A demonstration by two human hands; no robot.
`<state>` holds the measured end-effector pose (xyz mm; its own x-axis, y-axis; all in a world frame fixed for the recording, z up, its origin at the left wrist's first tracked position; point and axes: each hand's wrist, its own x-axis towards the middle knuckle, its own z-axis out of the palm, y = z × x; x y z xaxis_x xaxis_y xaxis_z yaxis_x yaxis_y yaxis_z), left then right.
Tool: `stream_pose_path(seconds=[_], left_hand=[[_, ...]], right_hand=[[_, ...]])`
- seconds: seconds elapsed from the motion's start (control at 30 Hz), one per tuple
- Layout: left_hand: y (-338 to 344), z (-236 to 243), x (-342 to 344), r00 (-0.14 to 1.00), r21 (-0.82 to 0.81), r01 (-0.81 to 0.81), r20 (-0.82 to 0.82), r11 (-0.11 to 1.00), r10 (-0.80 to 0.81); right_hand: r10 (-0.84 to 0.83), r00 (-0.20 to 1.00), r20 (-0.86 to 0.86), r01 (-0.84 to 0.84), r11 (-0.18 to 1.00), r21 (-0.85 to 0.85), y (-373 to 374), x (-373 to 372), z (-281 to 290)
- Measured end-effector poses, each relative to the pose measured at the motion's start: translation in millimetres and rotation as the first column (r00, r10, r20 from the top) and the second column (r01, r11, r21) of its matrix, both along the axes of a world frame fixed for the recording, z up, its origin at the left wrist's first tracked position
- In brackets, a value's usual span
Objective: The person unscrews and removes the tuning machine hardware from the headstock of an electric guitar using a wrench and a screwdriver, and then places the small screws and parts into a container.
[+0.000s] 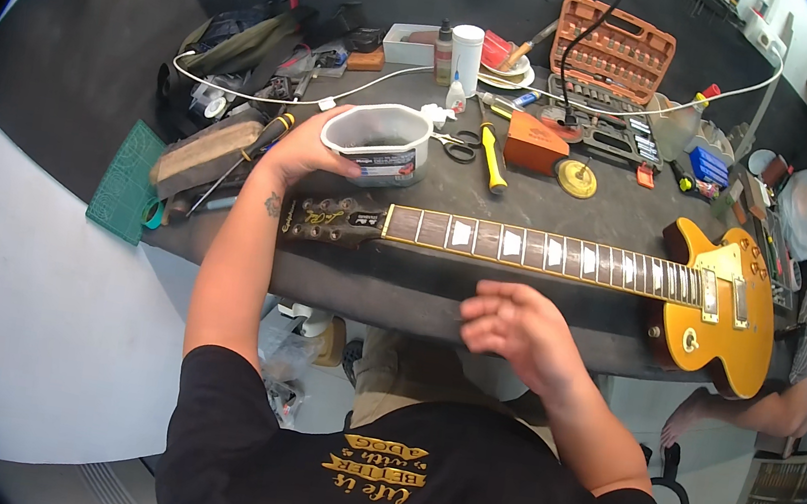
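Carrying everything here, the dark tabletop (pixel 570 212) stretches away toward the far wall, its far half crowded with tools. Along its near side lies the guitar (pixel 584 261), gold body to the right and headstock (pixel 332 220) to the left. An open orange tool case (pixel 614 51) sits at the far right.

From where I stand, the step in hand looks like handling the clear plastic tub (pixel 394 165), just beyond the headstock. The left hand (pixel 307 150) has a firm grip on it, closed around its left side with the thumb along the front; whether its base touches the tabletop, I can't tell. Nearer and to the right, the right hand (pixel 520 329) is slightly blurred, its fingers loosely curled and its grip open, with nothing visible in it.

Moving the tub well, I'd judge, calls for keeping it level and clear of the headstock, and of the smaller things to its right: the orange block (pixel 534 145), the yellow-handled tool (pixel 492 160) and, closest of all, the black scissors (pixel 459 148).
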<state>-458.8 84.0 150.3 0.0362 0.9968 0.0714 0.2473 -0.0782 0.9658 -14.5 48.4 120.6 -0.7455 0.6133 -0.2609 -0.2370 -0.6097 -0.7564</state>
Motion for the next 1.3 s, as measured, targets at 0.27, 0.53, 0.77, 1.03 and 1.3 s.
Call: stream_pose_path(seconds=[0.27,0.53,0.77,1.03,1.3], left_hand=[[2,-15,3,0.979,0.057,-0.105,0.180,0.993,0.093],[6,-10,3,0.996,0.056,-0.085,0.007,0.995,0.084],[10,-14,1,0.994,0.027,-0.104,0.021,0.994,0.103],[11,-21,-4,0.994,0.100,-0.107,0.006,0.989,0.107],[12,-24,-2,0.997,0.185,-0.028,-0.072,0.982,0.042]], right_hand=[[-0.618,0.739,0.269,-0.243,0.127,0.962,19,62,-7],[-0.681,0.674,0.288,-0.364,0.033,0.931,21,54,-17],[-0.686,0.629,0.367,-0.426,0.092,0.900,21,59,-18],[-0.680,0.613,0.402,-0.436,0.133,0.890,30,59,-19],[-0.666,0.605,0.435,-0.402,0.217,0.890,23,61,-15]])
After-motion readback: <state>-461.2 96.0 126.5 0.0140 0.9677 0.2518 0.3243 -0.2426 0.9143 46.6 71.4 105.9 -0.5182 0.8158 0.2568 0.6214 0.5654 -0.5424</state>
